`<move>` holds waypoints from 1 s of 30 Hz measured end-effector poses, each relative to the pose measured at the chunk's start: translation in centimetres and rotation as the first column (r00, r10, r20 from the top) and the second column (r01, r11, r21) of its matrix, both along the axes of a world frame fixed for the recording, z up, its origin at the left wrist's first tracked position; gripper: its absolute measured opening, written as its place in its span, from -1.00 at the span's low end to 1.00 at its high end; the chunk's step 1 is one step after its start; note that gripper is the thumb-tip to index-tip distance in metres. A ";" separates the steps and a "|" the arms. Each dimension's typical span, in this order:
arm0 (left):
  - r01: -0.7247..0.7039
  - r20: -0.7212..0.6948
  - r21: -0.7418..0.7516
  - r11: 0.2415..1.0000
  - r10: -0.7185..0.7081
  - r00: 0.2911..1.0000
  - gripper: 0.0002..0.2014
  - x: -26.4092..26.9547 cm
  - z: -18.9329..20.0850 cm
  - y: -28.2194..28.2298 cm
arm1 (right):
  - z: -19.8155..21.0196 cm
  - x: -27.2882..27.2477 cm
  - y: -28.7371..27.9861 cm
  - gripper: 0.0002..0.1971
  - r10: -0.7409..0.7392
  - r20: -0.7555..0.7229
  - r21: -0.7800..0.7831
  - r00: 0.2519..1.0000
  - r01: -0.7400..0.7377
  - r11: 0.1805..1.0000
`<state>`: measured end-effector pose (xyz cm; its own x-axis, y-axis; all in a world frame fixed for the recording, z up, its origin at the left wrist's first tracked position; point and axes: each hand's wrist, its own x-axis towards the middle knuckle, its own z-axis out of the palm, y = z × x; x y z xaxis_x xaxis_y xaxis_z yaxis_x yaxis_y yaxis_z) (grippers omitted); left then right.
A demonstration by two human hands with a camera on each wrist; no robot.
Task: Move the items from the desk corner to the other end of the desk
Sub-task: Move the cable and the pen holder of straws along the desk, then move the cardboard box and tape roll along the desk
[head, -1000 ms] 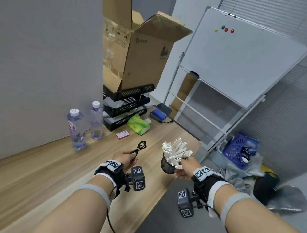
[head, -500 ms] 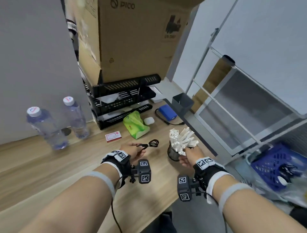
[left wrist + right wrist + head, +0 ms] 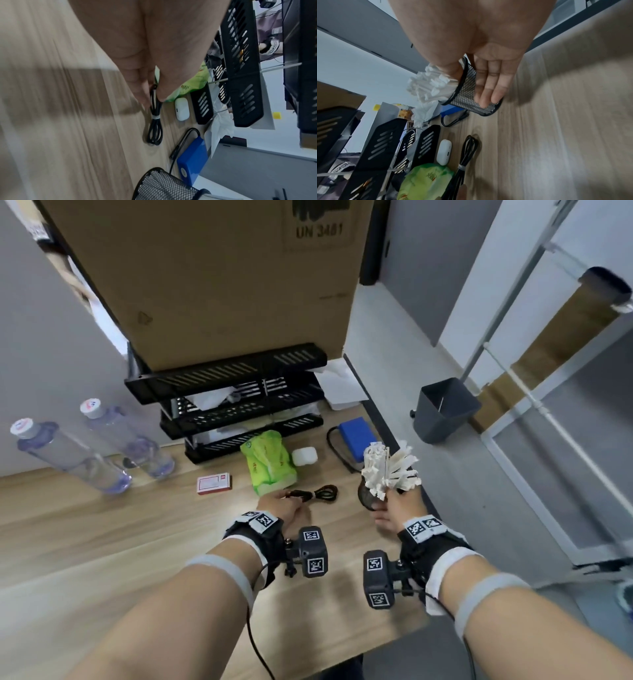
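Wooden desk against grey wall; whiteboard frame right.

Pale wood-grain laminate is showing across the desk, smooth with a soft sheen. Pinched in the left hand, the coiled black cable is looking rubbery and faintly glossy. The right hand is gripping a black metal mesh cup, matt and perforated, with white paper-like strips fanning out above that grip. Beyond the left fingers, a crinkly green plastic tissue pack is catching light, and the white earbud case is gleaming as smooth hard plastic. Further off, brown matt cardboard box is sitting over black slotted trays; clear plastic bottles are shining.
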<state>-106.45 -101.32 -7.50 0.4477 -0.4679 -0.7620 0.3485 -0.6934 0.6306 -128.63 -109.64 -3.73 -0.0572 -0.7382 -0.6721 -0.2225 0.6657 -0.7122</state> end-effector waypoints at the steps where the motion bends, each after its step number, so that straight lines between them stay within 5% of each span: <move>1: 0.010 0.011 0.017 1.000 -0.010 1.000 -0.32 0.2 0.1 0.2 | 1.1 0.6 0.5 -0.80 -0.018 0.021 -0.002 1.000 0.018 1.000; 3: -0.047 -0.045 0.001 0.999 0.047 0.998 -0.18 -0.1 2.8 1.0 | 3.1 1.6 1.8 -0.90 -0.053 0.069 -0.004 0.996 0.053 0.999; 7: -0.235 -0.213 -0.083 0.968 0.213 0.953 -0.47 1.1 6.8 4.6 | 3.3 4.0 5.2 -0.85 -0.072 0.070 0.093 0.995 0.065 0.994; 14: -0.344 -0.164 -0.179 0.922 0.317 0.934 -0.82 12.2 13.0 18.8 | 7.2 16.8 14.8 -0.84 0.261 0.141 0.110 0.955 -0.277 0.955; 22: -0.526 -0.061 -0.372 0.765 0.545 0.836 -0.88 27.8 19.5 45.4 | 16.3 38.0 33.7 -0.83 0.688 0.206 -0.073 0.695 -0.691 0.720; 30: -0.729 -0.008 -0.402 0.554 0.794 0.608 -0.81 35.7 24.3 70.2 | 20.6 52.5 56.8 -0.83 0.940 0.182 -0.204 0.287 -0.924 0.322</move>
